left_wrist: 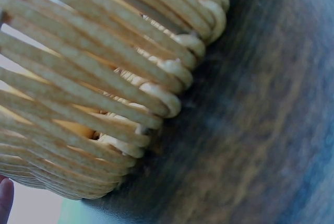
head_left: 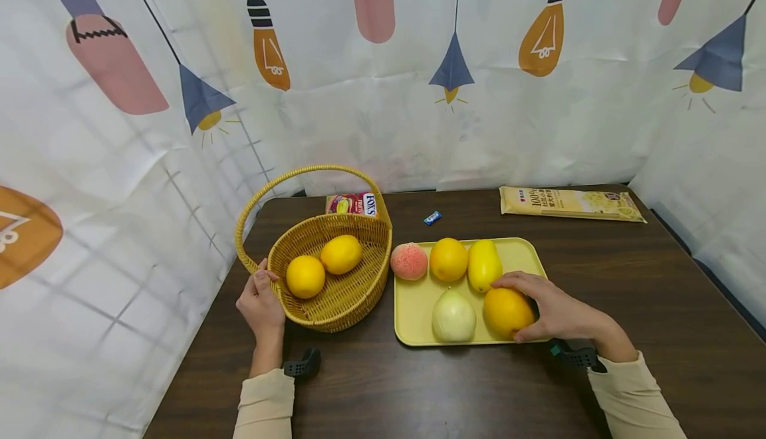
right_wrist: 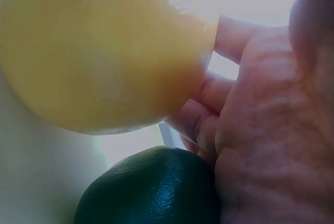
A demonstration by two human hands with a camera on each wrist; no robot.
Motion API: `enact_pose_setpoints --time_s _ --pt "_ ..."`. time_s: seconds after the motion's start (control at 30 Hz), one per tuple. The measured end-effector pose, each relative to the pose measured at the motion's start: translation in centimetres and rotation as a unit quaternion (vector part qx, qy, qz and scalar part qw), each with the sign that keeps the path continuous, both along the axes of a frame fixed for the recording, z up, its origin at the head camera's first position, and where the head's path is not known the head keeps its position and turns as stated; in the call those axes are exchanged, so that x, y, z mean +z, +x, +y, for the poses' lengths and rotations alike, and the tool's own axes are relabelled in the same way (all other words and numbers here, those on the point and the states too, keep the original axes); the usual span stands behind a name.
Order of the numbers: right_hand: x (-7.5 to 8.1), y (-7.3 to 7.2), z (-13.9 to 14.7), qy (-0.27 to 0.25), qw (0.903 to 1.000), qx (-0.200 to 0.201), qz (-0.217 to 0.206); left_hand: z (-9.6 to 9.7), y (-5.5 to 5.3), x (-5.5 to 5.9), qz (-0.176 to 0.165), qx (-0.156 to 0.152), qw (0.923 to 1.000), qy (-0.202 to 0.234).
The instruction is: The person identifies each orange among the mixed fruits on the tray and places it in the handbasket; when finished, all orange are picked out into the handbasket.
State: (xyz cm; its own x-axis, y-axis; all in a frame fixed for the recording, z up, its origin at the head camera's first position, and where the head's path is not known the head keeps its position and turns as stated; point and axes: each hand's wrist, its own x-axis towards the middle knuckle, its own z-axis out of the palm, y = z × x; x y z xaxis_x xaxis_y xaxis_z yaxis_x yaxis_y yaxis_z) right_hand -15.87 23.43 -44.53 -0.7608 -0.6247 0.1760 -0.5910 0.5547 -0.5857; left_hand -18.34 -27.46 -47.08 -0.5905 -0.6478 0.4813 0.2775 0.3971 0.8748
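Left hand (head_left: 261, 302) curled around the foot of a wicker basket's (head_left: 359, 306) handle, a person in cream sleeves grips a large orange fruit (head_left: 505, 311) with the right hand (head_left: 556, 306), thumb and fingers spread around its sides, at the near right of a yellow tray (head_left: 409, 322). A dark green fruit (right_wrist: 151, 192) shows beside the right palm. Sharing the tray, I see a pale round fruit (head_left: 453, 316), a long yellow fruit (head_left: 485, 266), a smaller orange (head_left: 449, 259) and, at the left edge, a pink peach (head_left: 409, 261). Two yellow fruits (head_left: 341, 254) lie in the basket. Farther back on the dark bench (head_left: 419, 392) are a red FOX'S packet (head_left: 353, 204), a small blue wrapper (head_left: 433, 217) and a long yellow package (head_left: 571, 203), before a lamp-print curtain (head_left: 395, 126).
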Motion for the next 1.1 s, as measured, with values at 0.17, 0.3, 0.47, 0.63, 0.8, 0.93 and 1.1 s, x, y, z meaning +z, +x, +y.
enact_pose_setpoints --time_s 0.17,0.3,0.47,0.63,0.8,0.93,1.1 --pt "-0.1 -0.2 -0.1 -0.009 0.9999 -0.001 -0.004 -0.1 0.0 -0.1 -0.002 0.009 0.9999 -0.007" --pt "-0.1 -0.2 -0.1 -0.024 0.9994 -0.008 -0.025 -0.1 0.1 -0.2 -0.004 0.011 0.9999 -0.010" --pt "0.3 -0.1 0.0 -0.060 0.9959 -0.038 -0.057 -0.1 0.1 -0.4 0.000 0.008 1.0000 -0.004" --pt "0.9 -0.3 -0.3 -0.094 0.9905 -0.077 -0.064 0.0 0.1 -0.3 0.005 0.005 1.0000 -0.001" --pt "1.7 -0.7 -1.4 -0.138 0.9832 -0.106 -0.054 0.0 0.1 -0.2 0.008 0.004 1.0000 -0.004" --pt "2.6 -1.2 -2.6 -0.179 0.9754 -0.109 -0.069 0.1 0.1 -0.1 0.011 0.005 0.9999 -0.002" --pt "3.6 -1.7 -5.0 -0.220 0.9652 -0.097 -0.102 0.0 0.0 -0.2 0.010 0.003 0.9999 -0.002"
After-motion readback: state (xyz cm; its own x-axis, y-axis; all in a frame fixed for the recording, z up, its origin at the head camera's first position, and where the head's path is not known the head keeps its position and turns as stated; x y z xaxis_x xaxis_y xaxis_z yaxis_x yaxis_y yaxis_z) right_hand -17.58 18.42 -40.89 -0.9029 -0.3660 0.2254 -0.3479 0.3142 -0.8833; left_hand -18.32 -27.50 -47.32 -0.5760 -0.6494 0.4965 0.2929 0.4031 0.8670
